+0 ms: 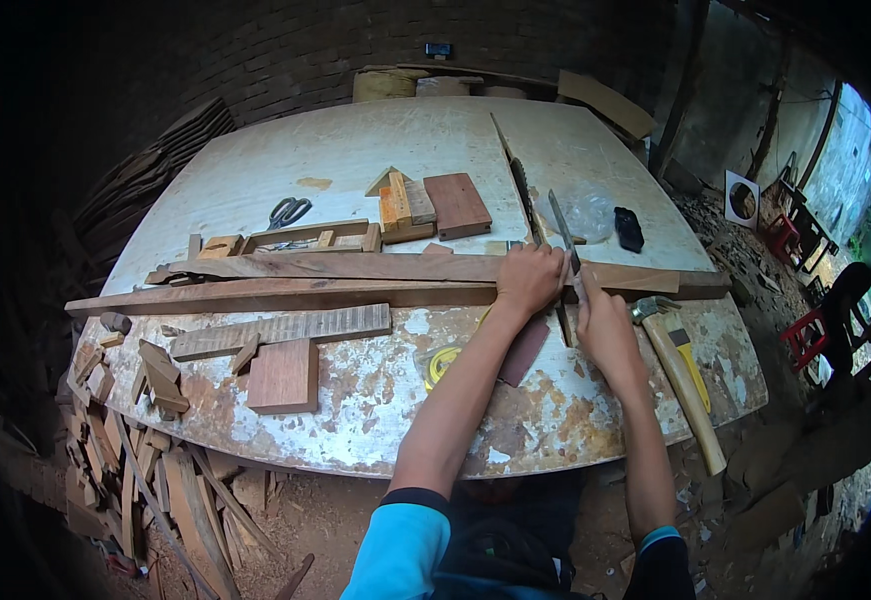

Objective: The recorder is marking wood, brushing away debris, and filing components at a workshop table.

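My left hand [532, 280] is closed over the long wooden boards that lie crosswise on the worktable. One is a flat brown board [355, 266]; the other, nearer me, is a narrower strip [285, 295]. In my right hand [605, 328] is a long, narrow, grey metal tool [562, 222] that looks like a file. Its blade points away from me and passes beside my left fingers, over the boards. The fingers hide where it meets the wood. Just beyond my hands, a toothed saw blade [520, 180] stands up from the table slot.
A hammer [683, 375] and a yellow cutter [693, 372] lie at right, a tape measure [439, 366] left of my forearm. Wood blocks [283, 377], scissors [289, 211] and a black object [628, 230] rest on the table [375, 430]. Offcuts [195, 510] pile below left.
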A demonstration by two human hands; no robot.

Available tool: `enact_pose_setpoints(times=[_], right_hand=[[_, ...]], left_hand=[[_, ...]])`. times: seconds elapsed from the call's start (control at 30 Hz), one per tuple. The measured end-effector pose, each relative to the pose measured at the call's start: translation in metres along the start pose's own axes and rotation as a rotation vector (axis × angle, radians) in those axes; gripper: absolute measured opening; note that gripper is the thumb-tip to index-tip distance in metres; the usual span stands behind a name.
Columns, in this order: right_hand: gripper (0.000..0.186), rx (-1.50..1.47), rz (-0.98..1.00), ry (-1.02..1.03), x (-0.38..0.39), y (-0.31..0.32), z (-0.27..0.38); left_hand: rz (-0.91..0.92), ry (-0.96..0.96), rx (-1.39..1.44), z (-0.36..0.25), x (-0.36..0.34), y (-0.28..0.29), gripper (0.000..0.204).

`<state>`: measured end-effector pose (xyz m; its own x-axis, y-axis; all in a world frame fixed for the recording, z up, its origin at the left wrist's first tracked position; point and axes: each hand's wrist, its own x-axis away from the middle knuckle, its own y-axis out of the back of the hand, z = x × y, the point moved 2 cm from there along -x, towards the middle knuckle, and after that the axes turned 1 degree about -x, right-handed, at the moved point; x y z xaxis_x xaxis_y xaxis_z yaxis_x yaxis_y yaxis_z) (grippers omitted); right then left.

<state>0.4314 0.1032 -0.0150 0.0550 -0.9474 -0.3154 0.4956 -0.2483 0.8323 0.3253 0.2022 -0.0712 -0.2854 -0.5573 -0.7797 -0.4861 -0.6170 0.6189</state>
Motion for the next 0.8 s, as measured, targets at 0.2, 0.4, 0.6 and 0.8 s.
enact_pose_setpoints(times=[0.2,0.4,0.6,0.8], right_hand=[[0.046,0.063,0.089,-0.093,0.091,0.045,0.029],[0.048,0.059,0.056,-0.126,0.132,0.063,0.020],[0.042,-0.035,-0.019,0.011,0.043,0.014,0.007],[0.040,-0.027,-0.145,0.098,-0.023,-0.018,-0.024]], left_hand=[[-0.007,0.048,0.000,0.002,-0.007,-0.001,0.033],[-0.044,0.023,0.005,0.006,-0.006,0.000,0.033],[-0.061,-0.036,-0.026,0.005,0.003,0.005,0.032],[-0.067,-0.039,-0.024,-0.010,-0.003,-0.005,0.031]])
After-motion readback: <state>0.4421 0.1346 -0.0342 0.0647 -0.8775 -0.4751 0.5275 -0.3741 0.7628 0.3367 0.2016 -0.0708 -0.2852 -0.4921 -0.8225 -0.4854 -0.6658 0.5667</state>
